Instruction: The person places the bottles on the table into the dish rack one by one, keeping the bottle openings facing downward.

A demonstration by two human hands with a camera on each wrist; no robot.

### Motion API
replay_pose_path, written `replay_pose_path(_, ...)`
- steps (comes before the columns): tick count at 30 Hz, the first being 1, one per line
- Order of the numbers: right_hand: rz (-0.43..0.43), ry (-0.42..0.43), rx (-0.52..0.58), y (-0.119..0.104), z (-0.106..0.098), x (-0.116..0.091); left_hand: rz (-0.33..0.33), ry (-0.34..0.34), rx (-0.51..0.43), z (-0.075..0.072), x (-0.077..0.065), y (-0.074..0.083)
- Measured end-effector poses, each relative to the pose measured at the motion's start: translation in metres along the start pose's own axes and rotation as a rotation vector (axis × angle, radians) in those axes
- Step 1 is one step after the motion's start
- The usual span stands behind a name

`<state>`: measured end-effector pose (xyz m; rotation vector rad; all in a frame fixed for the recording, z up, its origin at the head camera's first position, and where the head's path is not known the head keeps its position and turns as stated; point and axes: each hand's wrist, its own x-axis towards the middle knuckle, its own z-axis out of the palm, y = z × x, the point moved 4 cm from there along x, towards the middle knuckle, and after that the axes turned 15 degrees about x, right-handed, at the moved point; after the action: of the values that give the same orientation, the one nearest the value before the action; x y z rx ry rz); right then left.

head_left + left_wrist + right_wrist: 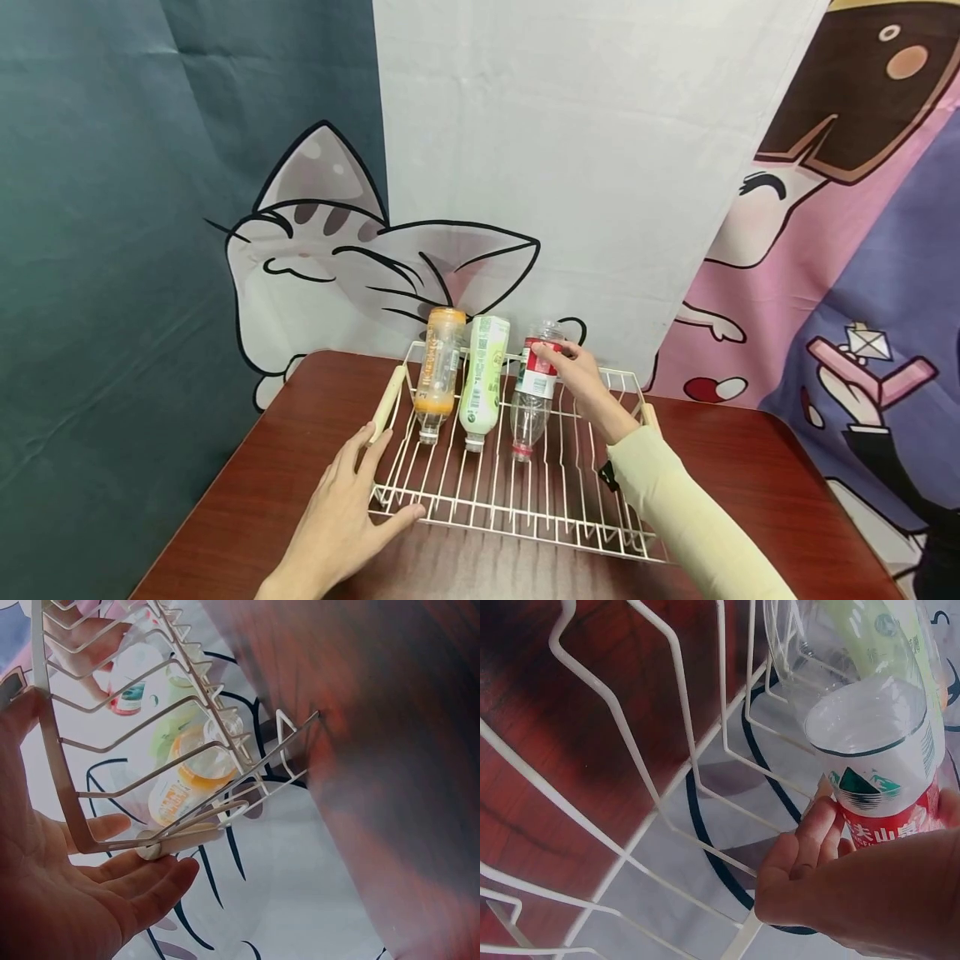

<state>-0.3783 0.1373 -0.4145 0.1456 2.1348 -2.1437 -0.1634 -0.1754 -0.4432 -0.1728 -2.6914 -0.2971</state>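
My right hand (581, 379) grips a clear plastic bottle (532, 408) round its red and white label, thumb on one side and fingers on the other. The bottle leans in a white wire rack (495, 505), its narrow end towards me. In the right wrist view the label (885, 787) shows green mountain shapes beside the fingers. To its left lean a green-labelled bottle (483, 375) and an orange-labelled bottle (438, 375). My left hand (337, 508) is spread at the rack's left front corner, fingertips at the pale handle (388, 404).
The rack stands on a dark red-brown table (300, 433). Behind it hangs a cloth backdrop (600, 167) with cartoon figures, close to the bottles' far ends. A second pale handle (649, 415) is on the rack's right side, near my right sleeve (675, 500).
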Motion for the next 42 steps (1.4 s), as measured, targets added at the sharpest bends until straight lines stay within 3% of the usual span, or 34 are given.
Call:
replay_pose_path(5, -0.015, -0.031, -0.055, 0.000, 0.004, 0.000, -0.003, 0.003, -0.003, 0.000, 0.000, 0.000)
replay_pose_path(18, -0.030, -0.020, -0.142, 0.004, 0.011, 0.000, -0.001, 0.024, -0.001, -0.001, 0.000, 0.000)
replay_pose_path(35, -0.012, -0.023, -0.169, 0.003, 0.010, 0.002, 0.007, 0.010, 0.006, -0.002, 0.001, 0.001)
replay_pose_path(42, -0.001, -0.073, -0.192, 0.002, 0.006, -0.002, 0.032, 0.034, 0.028, -0.003, 0.001, 0.002)
